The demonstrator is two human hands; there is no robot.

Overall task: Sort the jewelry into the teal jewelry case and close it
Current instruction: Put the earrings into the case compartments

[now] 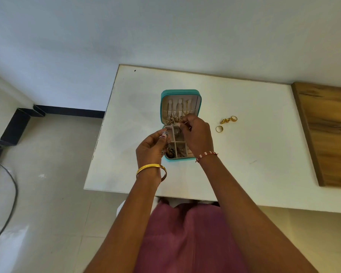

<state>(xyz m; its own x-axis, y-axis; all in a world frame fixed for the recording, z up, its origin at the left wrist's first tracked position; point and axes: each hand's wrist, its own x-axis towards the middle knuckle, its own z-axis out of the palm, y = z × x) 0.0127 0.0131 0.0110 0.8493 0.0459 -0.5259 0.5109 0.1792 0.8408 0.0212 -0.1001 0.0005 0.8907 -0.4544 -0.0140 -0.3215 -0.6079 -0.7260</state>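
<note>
— Where's the case?
— The teal jewelry case lies open near the middle of the white tabletop, lid flat on the far side, tray nearer the person. Chains hang down the pale lining of the lid; their gold ends bunch at the hinge.

— And the hands?
— Both over the tray. The left hand has its fingers curled, pinching a silver-toned ornate piece at the fingertips, with a dangling part running down toward the tray's near-left compartment. The right hand is curled too, fingertips pinched on a thin gold pin-like piece just above the hinge. Too small to say what it is.

— Anything in the tray?
— A dark, mixed cluster in the near-left compartment, some small bits in the one beside it. Cannot tell them apart.

— What's outside the case?
— Gold rings to the right of it: a small group farther off, one single ring nearer, all apart from the case.

— On the wrists?
— Gold bangle on the left, red-and-white thread band on the right. A wooden panel lies at the right edge.
</note>
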